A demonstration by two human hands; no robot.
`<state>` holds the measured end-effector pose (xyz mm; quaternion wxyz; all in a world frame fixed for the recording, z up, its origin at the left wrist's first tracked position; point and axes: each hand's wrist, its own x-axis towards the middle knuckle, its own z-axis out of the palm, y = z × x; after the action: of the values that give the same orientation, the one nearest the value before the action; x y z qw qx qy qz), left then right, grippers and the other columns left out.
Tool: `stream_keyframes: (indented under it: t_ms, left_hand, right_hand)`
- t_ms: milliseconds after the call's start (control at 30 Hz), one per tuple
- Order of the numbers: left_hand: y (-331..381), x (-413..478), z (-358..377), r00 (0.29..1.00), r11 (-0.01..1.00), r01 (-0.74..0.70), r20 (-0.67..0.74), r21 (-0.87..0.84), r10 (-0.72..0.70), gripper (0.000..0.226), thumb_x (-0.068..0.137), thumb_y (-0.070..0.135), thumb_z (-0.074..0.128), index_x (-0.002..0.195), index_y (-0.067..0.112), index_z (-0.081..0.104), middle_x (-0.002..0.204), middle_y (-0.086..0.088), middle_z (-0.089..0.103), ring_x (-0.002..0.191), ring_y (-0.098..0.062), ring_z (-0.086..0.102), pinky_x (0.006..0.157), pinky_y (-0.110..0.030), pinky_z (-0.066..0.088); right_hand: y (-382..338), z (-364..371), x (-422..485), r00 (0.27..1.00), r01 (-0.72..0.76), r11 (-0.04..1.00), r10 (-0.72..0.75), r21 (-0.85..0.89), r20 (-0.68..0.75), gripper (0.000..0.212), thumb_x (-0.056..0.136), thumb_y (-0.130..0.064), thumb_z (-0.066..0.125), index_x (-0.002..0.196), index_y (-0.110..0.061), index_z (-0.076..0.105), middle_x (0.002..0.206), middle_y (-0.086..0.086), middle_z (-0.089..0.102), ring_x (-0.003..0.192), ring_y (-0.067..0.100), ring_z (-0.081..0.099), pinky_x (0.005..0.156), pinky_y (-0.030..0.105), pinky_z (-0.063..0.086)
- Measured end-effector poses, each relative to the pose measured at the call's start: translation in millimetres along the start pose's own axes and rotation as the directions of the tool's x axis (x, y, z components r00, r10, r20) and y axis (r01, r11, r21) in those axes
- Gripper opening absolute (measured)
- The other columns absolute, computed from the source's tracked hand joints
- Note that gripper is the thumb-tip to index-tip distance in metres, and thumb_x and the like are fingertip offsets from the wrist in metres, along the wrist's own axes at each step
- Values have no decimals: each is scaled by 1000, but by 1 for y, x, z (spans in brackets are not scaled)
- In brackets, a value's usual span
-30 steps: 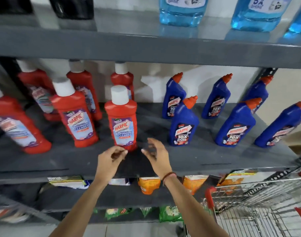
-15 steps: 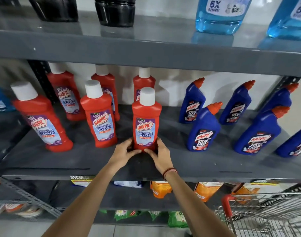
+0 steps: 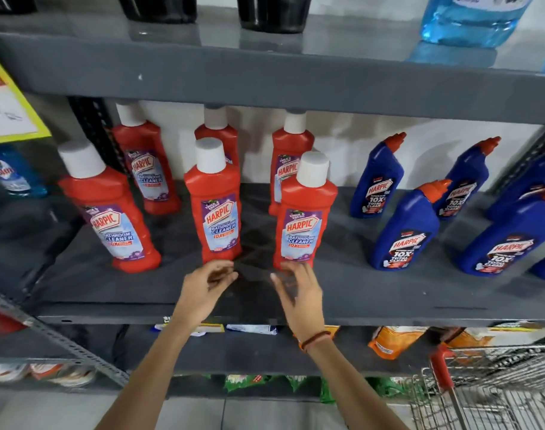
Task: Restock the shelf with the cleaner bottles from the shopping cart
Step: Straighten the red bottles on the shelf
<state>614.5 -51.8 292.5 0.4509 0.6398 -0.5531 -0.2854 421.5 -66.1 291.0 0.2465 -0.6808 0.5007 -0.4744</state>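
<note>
Two black containers [image 3: 161,7] and a pale blue jug [image 3: 469,23] stood on the top tier. Orange pouches [image 3: 389,341] and green packets [image 3: 243,381] lay lower down; a yellow sign [image 3: 7,110] hung left.

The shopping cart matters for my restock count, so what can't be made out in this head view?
- Shopping cart: cut off by the right and bottom edges, so any bottles left inside are unseen.
- Rear middle red bottle: its label is hidden behind the front red bottle.
- Black containers on the top shelf: cropped by the upper edge.
- Right hand: fingers blurred by motion.
</note>
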Motion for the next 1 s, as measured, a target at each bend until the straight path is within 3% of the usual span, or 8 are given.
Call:
stream_keyframes:
  t_ms: [100, 167, 267, 367, 467, 600, 733, 1000]
  left_hand:
    - [-11, 6, -22, 981, 1000, 6, -194, 8, -5, 20, 76, 9, 72, 95, 10, 65, 90, -4, 67, 78, -1, 62, 68, 3, 42]
    - [-16, 16, -27, 972, 1000, 3, -234, 7, -2, 30, 76, 4, 71, 104, 6, 61, 101, -8, 61, 87, -15, 65, 77, -5, 46]
    - [-21, 34, -27, 989, 999, 23, -147, 28, -19, 52, 77, 4, 70, 125, 1, 49, 124, -17, 56, 111, -28, 58, 97, -33, 46]
    - [-23, 44, -27, 999, 1000, -28, 21, 15, 27, 59, 76, 8, 72, 129, 3, 47, 128, -15, 58, 115, -22, 56, 100, -30, 42]
    - [-26, 50, -36, 993, 1000, 8, 119, -7, -7, 59, 77, 12, 72, 129, 6, 46, 128, -12, 59, 117, -19, 55, 102, -29, 41]
    - [-35, 53, -52, 972, 999, 40, 230, 17, -43, 60, 79, 17, 70, 133, 11, 44, 133, -7, 54, 122, -16, 49, 103, -29, 38]
    - [-42, 49, -60, 973, 998, 25, 226, 58, -38, 63, 79, 20, 70, 135, 11, 42, 134, -2, 52, 121, -6, 43, 99, -23, 35]
    - [-43, 42, -60, 983, 997, 17, 180, 81, -32, 65, 77, 21, 72, 135, 9, 43, 137, -9, 52, 121, -7, 44, 102, -25, 35]
  right_hand:
    - [-23, 31, 12, 987, -13, 998, 3, 55, 162, 44, 87, -23, 64, 126, -12, 49, 120, 8, 54, 105, 12, 54, 94, 19, 43]
    - [-34, 47, 31, 964, -127, 985, 95, 117, 246, 56, 90, -21, 59, 138, -8, 35, 137, 12, 44, 119, 14, 48, 105, 26, 41]
    - [-35, 62, 63, 908, -225, 974, 195, 38, 370, 63, 94, -22, 53, 145, -4, 19, 151, 15, 31, 138, 26, 33, 114, 41, 31]
    - [-30, 69, 72, 850, -204, 979, 175, 5, 497, 61, 93, -18, 53, 144, -6, 21, 148, 13, 38, 137, 25, 35, 115, 35, 28]
    - [-28, 77, 62, 859, -214, 977, 182, 13, 478, 60, 90, -15, 58, 142, -8, 27, 145, 12, 41, 135, 23, 38, 111, 28, 27]
    - [-27, 84, 48, 902, -144, 987, 159, -67, 402, 57, 88, -20, 61, 137, -5, 35, 138, 15, 45, 131, 25, 40, 111, 32, 31]
    - [-29, 87, 40, 910, -89, 989, 128, -114, 396, 56, 88, -25, 60, 133, -1, 38, 133, 18, 47, 127, 29, 41, 109, 37, 36]
    - [-35, 83, 37, 888, -108, 986, 152, -124, 434, 56, 90, -27, 59, 135, -2, 36, 136, 17, 45, 130, 28, 39, 112, 40, 36]
